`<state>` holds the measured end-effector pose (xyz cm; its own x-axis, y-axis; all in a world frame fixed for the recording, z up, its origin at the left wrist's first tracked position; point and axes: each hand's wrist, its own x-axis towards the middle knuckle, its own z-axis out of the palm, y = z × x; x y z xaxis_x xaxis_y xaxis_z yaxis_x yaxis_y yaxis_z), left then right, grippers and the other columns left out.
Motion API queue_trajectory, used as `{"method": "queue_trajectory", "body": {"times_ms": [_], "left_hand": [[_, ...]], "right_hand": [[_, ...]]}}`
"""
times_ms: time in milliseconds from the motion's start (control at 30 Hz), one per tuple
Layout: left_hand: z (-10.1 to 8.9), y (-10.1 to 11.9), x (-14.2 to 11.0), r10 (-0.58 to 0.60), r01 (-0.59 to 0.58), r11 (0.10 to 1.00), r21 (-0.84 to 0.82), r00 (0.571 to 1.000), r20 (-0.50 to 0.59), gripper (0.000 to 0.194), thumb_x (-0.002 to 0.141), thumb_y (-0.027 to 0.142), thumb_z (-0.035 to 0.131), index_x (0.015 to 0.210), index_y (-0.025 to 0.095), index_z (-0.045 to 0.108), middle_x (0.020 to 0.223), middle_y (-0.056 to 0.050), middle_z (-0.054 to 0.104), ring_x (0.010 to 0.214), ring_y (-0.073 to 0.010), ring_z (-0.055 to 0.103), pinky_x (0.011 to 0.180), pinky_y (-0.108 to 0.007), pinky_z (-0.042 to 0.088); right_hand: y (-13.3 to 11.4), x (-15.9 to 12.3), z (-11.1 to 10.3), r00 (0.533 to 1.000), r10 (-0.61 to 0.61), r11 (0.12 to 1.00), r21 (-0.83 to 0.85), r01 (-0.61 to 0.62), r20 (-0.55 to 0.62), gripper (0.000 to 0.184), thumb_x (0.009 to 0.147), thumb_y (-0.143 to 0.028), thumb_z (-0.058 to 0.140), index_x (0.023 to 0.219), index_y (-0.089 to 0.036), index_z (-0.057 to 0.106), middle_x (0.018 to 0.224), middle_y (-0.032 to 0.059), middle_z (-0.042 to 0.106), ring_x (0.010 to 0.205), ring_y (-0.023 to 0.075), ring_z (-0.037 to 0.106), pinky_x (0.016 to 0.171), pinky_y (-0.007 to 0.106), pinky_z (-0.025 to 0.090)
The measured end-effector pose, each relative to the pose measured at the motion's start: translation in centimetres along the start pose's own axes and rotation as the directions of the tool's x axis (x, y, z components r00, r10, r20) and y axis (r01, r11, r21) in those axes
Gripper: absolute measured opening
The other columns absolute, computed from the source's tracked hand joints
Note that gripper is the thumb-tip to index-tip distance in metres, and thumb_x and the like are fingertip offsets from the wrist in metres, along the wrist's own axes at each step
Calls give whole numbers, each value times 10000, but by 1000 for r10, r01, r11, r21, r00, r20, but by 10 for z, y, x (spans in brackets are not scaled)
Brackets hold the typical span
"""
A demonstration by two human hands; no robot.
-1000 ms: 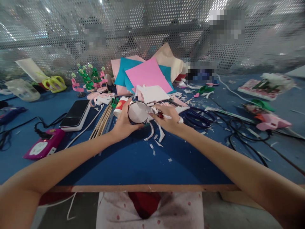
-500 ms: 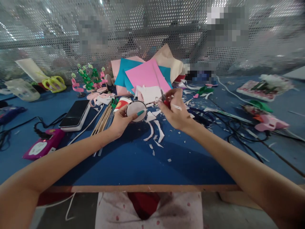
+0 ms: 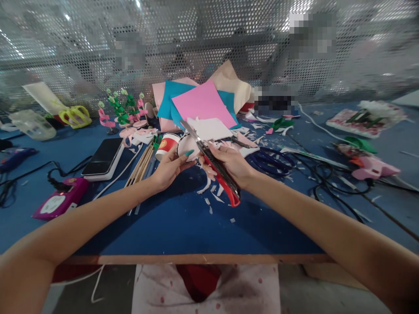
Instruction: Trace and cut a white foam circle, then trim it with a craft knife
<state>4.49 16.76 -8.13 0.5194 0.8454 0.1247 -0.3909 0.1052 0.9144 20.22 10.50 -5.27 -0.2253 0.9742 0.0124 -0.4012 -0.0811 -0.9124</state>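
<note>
My left hand [image 3: 170, 168] is closed round the edge of a small white disc with a dark rim [image 3: 187, 147], the thumb lying on its face. In my right hand [image 3: 233, 163] is a red and black utility knife [image 3: 219, 172]. Its blade is out and points up and left, in front of the disc's right side; whether it touches the disc I cannot tell. Just left of the disc stands a red and white paper cup [image 3: 166, 146], partly hidden by my left hand. White paper scraps [image 3: 216, 194] lie below my hands.
Coloured paper sheets [image 3: 199, 102] are piled behind my hands. Wooden sticks [image 3: 140, 165], a black-topped white device [image 3: 103, 158] and a purple power strip [image 3: 60, 197] lie left. Blue-handled scissors [image 3: 271, 160] and black cables [image 3: 330, 176] lie right.
My right hand has come down and left, and the knife now lies across the front of the disc. The disc has tilted and shifted slightly in my left hand.
</note>
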Motion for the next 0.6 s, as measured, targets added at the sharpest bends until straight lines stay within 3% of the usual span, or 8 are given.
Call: {"method": "queue_trajectory", "body": {"times_ms": [233,600], "left_hand": [[-2,0,0,-35,35,999,-16,999,1,258,615,87,700,848,130,596,789,-16,678,798,-170,656,890,-407,489],[5,4,-6,-95,97,995,36,995,-38,384,541,81,743,898,148,618,822,-22,697,823,-182,660,822,-343,506]], "right_hand": [[-1,-2,0,989,102,994,18,-104,110,298,962,-214,279,868,-97,537,585,13,562,344,53,394,309,178,363],[-3,-1,-2,984,119,993,6,-121,133,314,970,-229,259,831,-110,515,440,-41,455,304,60,351,276,159,332]]}}
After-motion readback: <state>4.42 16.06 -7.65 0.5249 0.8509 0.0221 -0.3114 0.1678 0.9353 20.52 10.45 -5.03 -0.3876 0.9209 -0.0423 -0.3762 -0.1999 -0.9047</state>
